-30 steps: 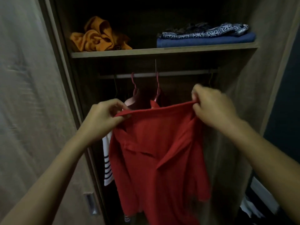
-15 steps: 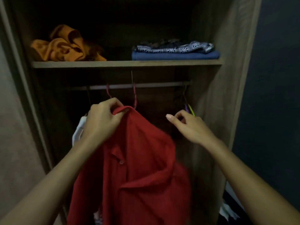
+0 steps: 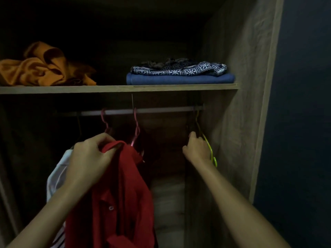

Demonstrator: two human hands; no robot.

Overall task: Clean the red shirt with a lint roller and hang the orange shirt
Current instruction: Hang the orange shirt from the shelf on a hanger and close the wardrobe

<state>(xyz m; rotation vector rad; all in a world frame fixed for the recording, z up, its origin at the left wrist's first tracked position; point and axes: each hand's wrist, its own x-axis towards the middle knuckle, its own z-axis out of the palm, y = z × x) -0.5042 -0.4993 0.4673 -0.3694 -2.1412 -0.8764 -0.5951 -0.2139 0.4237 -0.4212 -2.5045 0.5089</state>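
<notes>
the red shirt (image 3: 116,194) hung below the rail (image 3: 143,111), bunched at its collar in the curled fingers of the left hand (image 3: 89,158). the right hand (image 3: 197,149) was at the rail's right end, its fingers closed round a yellow-green hanger (image 3: 208,145) hooked there. two pink hangers (image 3: 136,126) hung from the rail's middle. above the rail, the orange shirt (image 3: 41,68) lay crumpled on the shelf (image 3: 111,88), well left of folded blue clothes (image 3: 179,76).

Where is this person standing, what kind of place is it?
Most likely at an open wardrobe in a home: a hanging rail with hangers, a wooden shelf holding folded clothes and a crumpled orange shirt.
</notes>
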